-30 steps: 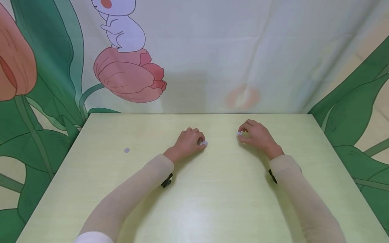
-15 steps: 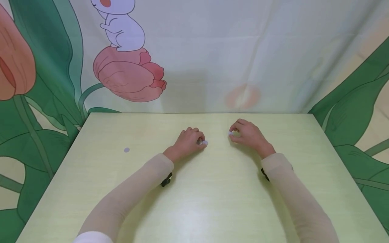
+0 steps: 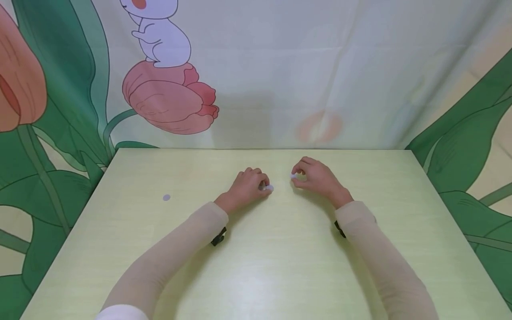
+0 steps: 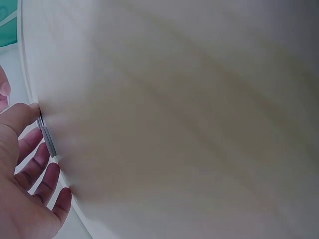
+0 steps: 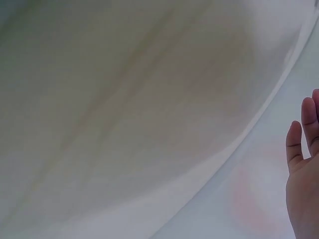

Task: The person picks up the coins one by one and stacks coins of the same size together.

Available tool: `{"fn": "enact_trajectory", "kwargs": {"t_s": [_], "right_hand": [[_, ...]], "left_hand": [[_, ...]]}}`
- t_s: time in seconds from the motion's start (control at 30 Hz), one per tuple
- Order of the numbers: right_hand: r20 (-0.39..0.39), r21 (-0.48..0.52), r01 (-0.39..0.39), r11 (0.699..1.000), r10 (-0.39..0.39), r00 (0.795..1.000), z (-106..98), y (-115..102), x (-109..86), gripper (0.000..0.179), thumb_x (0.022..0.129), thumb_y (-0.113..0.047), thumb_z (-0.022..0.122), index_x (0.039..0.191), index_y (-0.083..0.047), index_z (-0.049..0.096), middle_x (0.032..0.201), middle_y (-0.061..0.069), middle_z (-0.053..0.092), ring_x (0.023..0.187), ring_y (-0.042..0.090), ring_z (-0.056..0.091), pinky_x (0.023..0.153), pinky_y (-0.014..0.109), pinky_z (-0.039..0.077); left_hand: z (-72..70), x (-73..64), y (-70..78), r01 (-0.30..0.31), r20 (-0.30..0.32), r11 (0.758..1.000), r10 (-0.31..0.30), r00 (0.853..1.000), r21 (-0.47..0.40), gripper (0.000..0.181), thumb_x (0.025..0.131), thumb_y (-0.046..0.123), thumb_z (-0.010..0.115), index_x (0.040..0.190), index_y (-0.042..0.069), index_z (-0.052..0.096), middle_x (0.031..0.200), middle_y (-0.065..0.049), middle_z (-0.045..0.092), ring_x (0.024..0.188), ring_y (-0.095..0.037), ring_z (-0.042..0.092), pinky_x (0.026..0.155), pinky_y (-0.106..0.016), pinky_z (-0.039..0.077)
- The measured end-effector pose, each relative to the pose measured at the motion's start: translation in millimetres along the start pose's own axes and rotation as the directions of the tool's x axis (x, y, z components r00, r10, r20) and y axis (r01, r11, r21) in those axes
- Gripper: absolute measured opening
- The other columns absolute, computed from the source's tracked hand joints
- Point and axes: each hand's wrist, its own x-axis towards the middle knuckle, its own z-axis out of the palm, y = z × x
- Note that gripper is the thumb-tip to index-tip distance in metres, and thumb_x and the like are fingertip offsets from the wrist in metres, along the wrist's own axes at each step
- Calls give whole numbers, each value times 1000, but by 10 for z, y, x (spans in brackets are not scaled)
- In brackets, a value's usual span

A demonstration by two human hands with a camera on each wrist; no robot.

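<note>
Three small pale round discs show in the head view. One disc (image 3: pixel 166 197) lies flat on the left part of the table. My left hand (image 3: pixel 247 189) holds another pale disc (image 3: pixel 270 188) at its thumb and index finger, low over the tabletop. The left wrist view shows thin grey pieces (image 4: pixel 49 142) edge-on beside the thumb, the other fingertips touching the table. To the right, my right hand (image 3: pixel 318 178) pinches a pale disc (image 3: pixel 294 176) between thumb and index finger. Only the outer fingers (image 5: pixel 294 142) and palm edge appear in the right wrist view; its disc is hidden there.
The light yellow table (image 3: pixel 256 262) ends at the back against a hanging cloth (image 3: pixel 272 75) printed with tulips and a white animal. Both forearms, in beige sleeves (image 3: pixel 384 258), reach in from the front.
My right hand has slid left with its disc, narrowing the gap to the left hand. The left hand and the disc on the left of the table have stayed put.
</note>
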Motion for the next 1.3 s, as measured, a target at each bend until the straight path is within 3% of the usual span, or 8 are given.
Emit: {"fn": "enact_trajectory", "kwargs": {"t_s": [0.67,1.3], "right_hand": [[106,60,9,998,-15,994,101,-179,103,21,92,-29,73,105,-13,70,106,1,63,98,19,63,91,36,53],[196,41,60,997,-67,978,195,-291,181,19,94,-28,73,105,-12,72,104,-2,62,93,15,59,88,33,51]], "left_hand": [[3,-1,-11,0,-1,1000,0,1000,-3,25,95,39,72,104,16,73,102,0,62,98,-24,52,85,-42,43],[-5,-8,1,-7,-14,1000,7,1000,9,24,94,37,74,105,16,74,104,-1,63,96,-24,52,83,-41,43]]}}
